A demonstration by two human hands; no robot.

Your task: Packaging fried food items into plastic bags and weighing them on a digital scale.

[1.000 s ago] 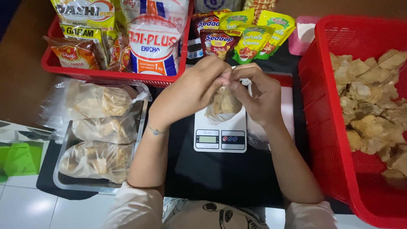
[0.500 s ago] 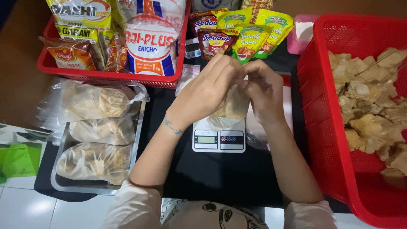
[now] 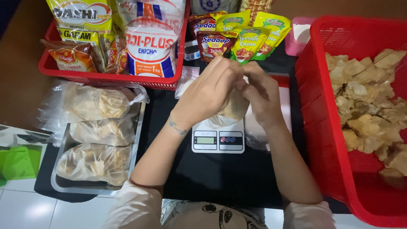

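My left hand [image 3: 210,91] and my right hand [image 3: 263,95] meet above a small white kitchen scale [image 3: 218,138]. Both grip the neck of a clear plastic bag of pale crackers [image 3: 234,108], which hangs just over the scale's platform. The fingers of both hands are pinched together at the bag's top. The scale's platform is mostly hidden under the hands and the bag.
A metal tray [image 3: 59,180] at the left holds three filled clear bags [image 3: 99,131]. A big red basket [image 3: 316,127] of loose crackers stands at the right. Behind are a red basket [image 3: 106,77] of seasoning packs, sauce pouches [image 3: 248,36] and a pink container [image 3: 296,40].
Both hands have lifted the bag a little off the scale and shifted slightly up and right while working its neck.
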